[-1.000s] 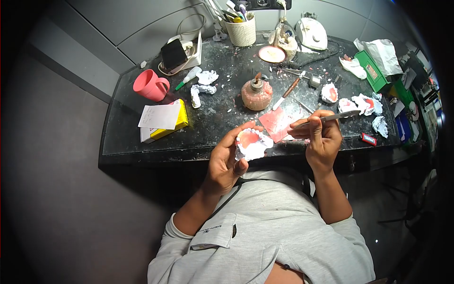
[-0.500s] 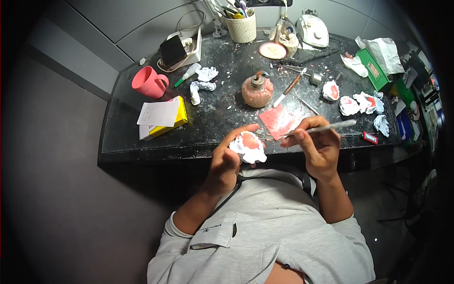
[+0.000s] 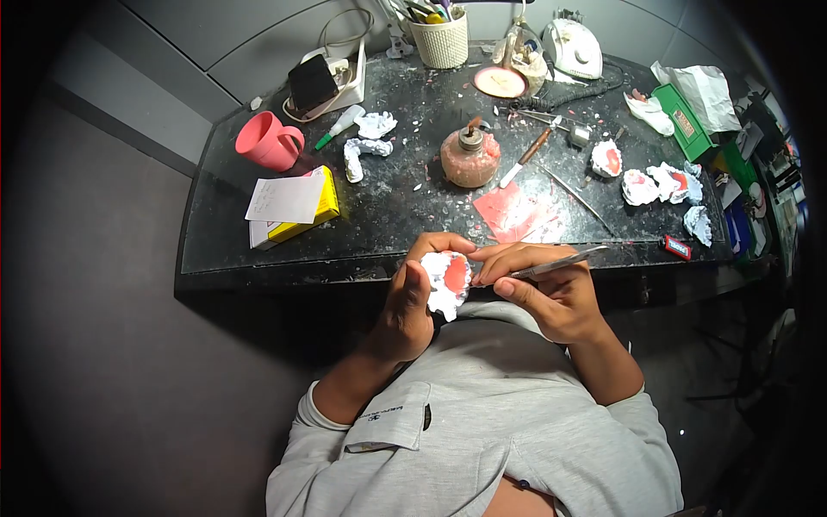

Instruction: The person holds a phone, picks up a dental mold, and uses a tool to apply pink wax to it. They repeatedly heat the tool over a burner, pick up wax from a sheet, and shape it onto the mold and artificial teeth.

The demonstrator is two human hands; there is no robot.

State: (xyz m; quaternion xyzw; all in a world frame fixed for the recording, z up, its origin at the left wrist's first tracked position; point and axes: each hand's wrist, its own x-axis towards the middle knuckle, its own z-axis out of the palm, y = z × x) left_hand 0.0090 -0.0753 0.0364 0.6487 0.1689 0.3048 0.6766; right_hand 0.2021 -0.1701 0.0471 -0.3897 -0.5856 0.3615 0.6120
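A white plaster cast (image 3: 441, 293) with a red-pink patch sits in my left hand (image 3: 407, 306), whose fingers and thumb wrap its left side and back. Between the thumb and fingers of my right hand (image 3: 551, 293) is a thin metal tool (image 3: 570, 260). The tool's near end is at the right edge of the cast, and its exact tip is hard to make out. Just beyond the hands, a pink wax sheet (image 3: 506, 213) lies on the black table (image 3: 396, 224). Past it stands a pink glass burner (image 3: 469, 159).
A pink mug (image 3: 268, 143) and yellow box (image 3: 323, 200) stand at the left. A wax knife (image 3: 525, 158) and metal instrument (image 3: 579, 198) lie beyond my right hand. Several casts, a red item (image 3: 677, 248) and a green box (image 3: 682, 122) are at the right.
My right hand has moved left, bringing the tool to the cast. My left hand has turned the cast, and it now stands more upright. The view has shifted slightly.
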